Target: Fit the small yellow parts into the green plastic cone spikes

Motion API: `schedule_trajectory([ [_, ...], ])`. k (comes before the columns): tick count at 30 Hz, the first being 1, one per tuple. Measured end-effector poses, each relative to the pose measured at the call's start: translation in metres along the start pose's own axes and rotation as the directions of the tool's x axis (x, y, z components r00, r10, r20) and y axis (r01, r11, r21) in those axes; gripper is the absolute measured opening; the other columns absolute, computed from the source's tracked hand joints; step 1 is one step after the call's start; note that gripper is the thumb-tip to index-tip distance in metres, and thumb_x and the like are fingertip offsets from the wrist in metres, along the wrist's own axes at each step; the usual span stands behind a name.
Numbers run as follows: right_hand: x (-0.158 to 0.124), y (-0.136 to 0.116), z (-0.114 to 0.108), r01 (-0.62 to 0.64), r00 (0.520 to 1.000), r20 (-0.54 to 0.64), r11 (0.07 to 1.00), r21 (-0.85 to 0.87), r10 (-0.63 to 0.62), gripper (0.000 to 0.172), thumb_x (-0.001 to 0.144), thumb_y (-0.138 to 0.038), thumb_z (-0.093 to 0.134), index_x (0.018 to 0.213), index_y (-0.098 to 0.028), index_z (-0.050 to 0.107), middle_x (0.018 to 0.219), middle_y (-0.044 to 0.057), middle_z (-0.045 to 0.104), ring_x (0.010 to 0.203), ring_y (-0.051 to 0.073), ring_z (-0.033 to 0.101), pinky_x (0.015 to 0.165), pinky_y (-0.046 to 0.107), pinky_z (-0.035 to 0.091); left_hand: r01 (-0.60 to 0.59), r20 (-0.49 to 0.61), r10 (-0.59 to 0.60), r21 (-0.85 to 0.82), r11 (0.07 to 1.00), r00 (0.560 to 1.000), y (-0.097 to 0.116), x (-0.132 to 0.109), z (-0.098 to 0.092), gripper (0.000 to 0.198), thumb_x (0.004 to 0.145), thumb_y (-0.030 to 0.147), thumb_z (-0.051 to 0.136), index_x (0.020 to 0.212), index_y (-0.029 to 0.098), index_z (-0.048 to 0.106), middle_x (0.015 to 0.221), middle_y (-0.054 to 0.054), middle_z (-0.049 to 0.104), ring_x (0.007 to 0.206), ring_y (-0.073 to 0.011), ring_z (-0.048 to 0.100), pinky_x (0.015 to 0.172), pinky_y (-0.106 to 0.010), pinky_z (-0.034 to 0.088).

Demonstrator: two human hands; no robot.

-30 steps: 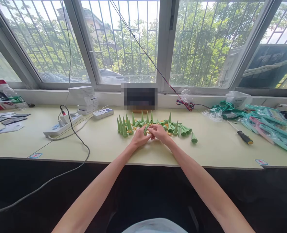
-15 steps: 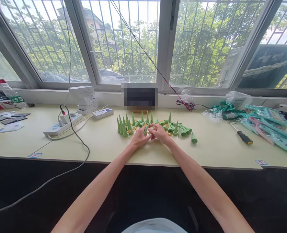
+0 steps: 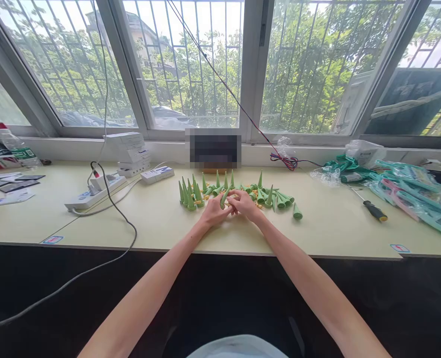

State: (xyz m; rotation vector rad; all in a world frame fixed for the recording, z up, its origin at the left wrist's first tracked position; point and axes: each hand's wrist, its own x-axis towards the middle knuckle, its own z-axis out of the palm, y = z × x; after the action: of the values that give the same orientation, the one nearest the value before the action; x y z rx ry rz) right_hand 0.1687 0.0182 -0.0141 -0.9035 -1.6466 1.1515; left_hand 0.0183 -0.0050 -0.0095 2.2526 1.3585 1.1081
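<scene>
**Hands meet over cones at mid-counter**

The left hand grips a green cone, tip tilted up, near the counter's middle, before the cone pile. The right hand curls against it. Its fingertips are hidden, so I cannot tell whether they pinch anything.

bright window backlight, bowed wide-angle edges

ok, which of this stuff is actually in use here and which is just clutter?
In use:
green cone, gripped by left hand, with the fingers of right hand at its base
standing cones
lying cones

Lying about:
screwdriver
power strip
stack of white boxes
teal packets
wire bundle
</scene>
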Motion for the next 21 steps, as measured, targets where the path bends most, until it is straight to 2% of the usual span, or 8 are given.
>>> schedule_trajectory([
  [12,-0.0022,-0.0027,0.0006,-0.013,1.0,-0.016,0.999,-0.032,0.012,0.008,0.082,-0.025,0.058,0.089,-0.021,0.058,0.049,-0.005,0.056,0.038,0.013,0.053,0.039,0.024,0.042,0.018,0.004,-0.018,0.003,1.0,1.0,0.0025,0.0,-0.0002,0.024,0.079,0.033,0.06,0.095,0.016,0.063,0.072,-0.003,0.064,0.062,-0.0169,0.058,0.059,-0.029,0.044],
  [21,-0.0029,-0.0043,0.0007,-0.019,1.0,-0.013,0.998,-0.057,0.018,0.008,0.082,-0.024,0.058,0.088,-0.02,0.058,0.05,-0.005,0.057,0.037,0.012,0.053,0.039,0.024,0.043,0.015,0.009,-0.015,-0.013,1.0,1.0,0.0016,0.0001,0.0002,0.029,0.078,0.033,0.061,0.099,0.014,0.064,0.073,-0.004,0.064,0.063,-0.0164,0.058,0.059,-0.027,0.043],
])
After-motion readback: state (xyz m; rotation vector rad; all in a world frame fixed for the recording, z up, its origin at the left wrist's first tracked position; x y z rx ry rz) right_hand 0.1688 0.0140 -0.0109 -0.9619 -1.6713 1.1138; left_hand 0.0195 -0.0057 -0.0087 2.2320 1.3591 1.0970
